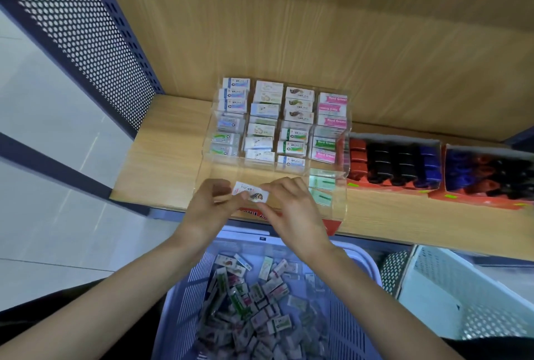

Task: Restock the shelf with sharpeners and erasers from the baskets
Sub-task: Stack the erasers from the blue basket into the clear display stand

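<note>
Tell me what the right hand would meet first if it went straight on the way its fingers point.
The right hand points up-left and pinches the boxed eraser; going straight on, it would probably run into the left hand gripping the eraser's other end, though depth is hard to judge.

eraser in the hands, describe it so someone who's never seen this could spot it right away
On the wooden shelf stands a clear tiered organiser holding rows of boxed erasers. At its front edge, the left hand and right hand pinch one small eraser between them. Unlike the shelved ones, it is off the rows, white-sleeved with a dark rounded motif at one end.
</note>
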{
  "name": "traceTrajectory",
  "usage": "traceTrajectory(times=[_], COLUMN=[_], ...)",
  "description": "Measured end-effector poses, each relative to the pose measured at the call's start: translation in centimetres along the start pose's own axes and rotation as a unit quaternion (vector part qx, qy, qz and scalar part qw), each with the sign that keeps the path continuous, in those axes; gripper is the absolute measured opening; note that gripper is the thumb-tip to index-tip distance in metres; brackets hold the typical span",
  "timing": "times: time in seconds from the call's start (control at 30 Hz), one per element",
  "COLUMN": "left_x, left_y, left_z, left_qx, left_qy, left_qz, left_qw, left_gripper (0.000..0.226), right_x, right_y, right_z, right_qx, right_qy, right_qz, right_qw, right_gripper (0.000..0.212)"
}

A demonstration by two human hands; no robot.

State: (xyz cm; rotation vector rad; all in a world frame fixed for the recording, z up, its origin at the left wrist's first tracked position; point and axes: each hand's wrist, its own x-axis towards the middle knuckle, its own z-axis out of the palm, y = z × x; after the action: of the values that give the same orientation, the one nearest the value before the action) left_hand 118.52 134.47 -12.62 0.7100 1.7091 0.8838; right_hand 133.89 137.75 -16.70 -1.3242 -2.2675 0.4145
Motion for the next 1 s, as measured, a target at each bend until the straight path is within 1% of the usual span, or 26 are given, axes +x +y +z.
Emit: traceTrajectory(times=[0.03, 0.07, 0.13, 0.17, 0.2, 0.27, 0.33, 0.37, 0.43, 0.57, 0.6, 0.63, 0.67, 0.73, 0.8, 0.83, 0.87, 0.93, 0.97, 1.0], left_x=[0.1, 0.3, 1.2, 1.8, 2.4, 3.4, 4.4, 4.6, 4.9, 5.0, 5.1, 5.1, 5.1, 5.0, 5.0, 4.9, 4.7, 4.1, 3.4, 2.4], left_y=[-0.5, -1.1, -3.0, -4.0, -5.0, -6.4, -7.3, -7.6, -8.2, -8.8, -8.9, -9.0, -9.0, -8.8, -8.7, -8.5, -8.4, -8.5, -8.5, -8.6], left_z=[-0.8, -1.8, -4.1, -5.1, -5.7, -6.2, -5.8, -5.5, -5.1, -4.7, -4.6, -4.6, -4.6, -4.7, -4.8, -4.9, -4.9, -5.0, -5.0, -5.0], left_qx=[0.088, 0.151, 0.229, 0.247, 0.246, 0.194, 0.139, 0.116, 0.068, 0.032, 0.026, 0.023, 0.018, 0.011, 0.012, 0.016, 0.02, 0.041, 0.064, 0.1], left_qy=[0.03, 0.055, 0.086, 0.084, 0.07, 0.024, -0.019, -0.028, -0.015, 0.01, 0.014, 0.016, 0.015, 0.006, -0.005, -0.011, -0.016, -0.003, 0.022, 0.053], left_qz=[0.044, 0.084, 0.142, 0.146, 0.136, 0.108, 0.119, 0.131, 0.138, 0.158, 0.159, 0.158, 0.159, 0.158, 0.149, 0.144, 0.139, 0.13, 0.128, 0.145], left_qw=[0.995, 0.983, 0.959, 0.954, 0.957, 0.975, 0.983, 0.984, 0.988, 0.987, 0.987, 0.987, 0.987, 0.987, 0.989, 0.989, 0.99, 0.991, 0.99, 0.983], left_gripper=[0.048, 0.056, 0.068, 0.073, 0.077, 0.081, 0.073, 0.067, 0.06, 0.054, 0.054, 0.054, 0.054, 0.055, 0.055, 0.055, 0.055, 0.063, 0.063, 0.058], right_x=[0.3, 0.8, 2.1, 2.8, 3.4, 4.6, 5.7, 6.1, 6.9, 7.8, 8.0, 8.1, 8.2, 8.5, 8.4, 8.2, 7.8, 6.1, 4.8, 3.2], right_y=[-0.2, -0.4, -1.3, -1.9, -2.4, -3.3, -3.8, -3.9, -3.7, -4.7, -5.0, -5.3, -5.6, -5.7, -5.5, -5.1, -4.6, -3.5, -3.1, -2.7], right_z=[0.6, 1.2, 2.7, 3.4, 4.2, 5.7, 6.9, 7.2, 7.6, 8.1, 8.1, 8.0, 8.0, 7.9, 7.6, 7.6, 7.3, 6.0, 4.7, 3.4], right_qx=[-0.006, -0.013, -0.03, -0.042, -0.056, -0.108, -0.175, -0.202, -0.24, -0.292, -0.305, -0.308, -0.303, -0.305, -0.293, -0.267, -0.226, -0.112, -0.063, -0.031], right_qy=[0.002, 0.0, -0.016, -0.026, -0.037, -0.057, -0.08, -0.089, -0.104, -0.113, -0.119, -0.142, -0.176, -0.217, -0.216, -0.212, -0.209, -0.182, -0.137, -0.084], right_qz=[0.008, 0.015, 0.021, 0.02, 0.02, 0.012, 0.004, 0.004, 0.0, 0.009, 0.019, 0.023, 0.027, 0.023, 0.011, 0.003, -0.001, 0.006, 0.005, -0.001], right_qw=[1.0, 1.0, 0.999, 0.999, 0.998, 0.992, 0.981, 0.975, 0.965, 0.95, 0.945, 0.941, 0.936, 0.927, 0.931, 0.94, 0.951, 0.977, 0.989, 0.996], right_gripper=[0.031, 0.029, 0.028, 0.028, 0.028, 0.03, 0.033, 0.033, 0.032, 0.03, 0.027, 0.019, 0.012, 0.017, 0.014, 0.013, 0.016, 0.025, 0.024, 0.022])
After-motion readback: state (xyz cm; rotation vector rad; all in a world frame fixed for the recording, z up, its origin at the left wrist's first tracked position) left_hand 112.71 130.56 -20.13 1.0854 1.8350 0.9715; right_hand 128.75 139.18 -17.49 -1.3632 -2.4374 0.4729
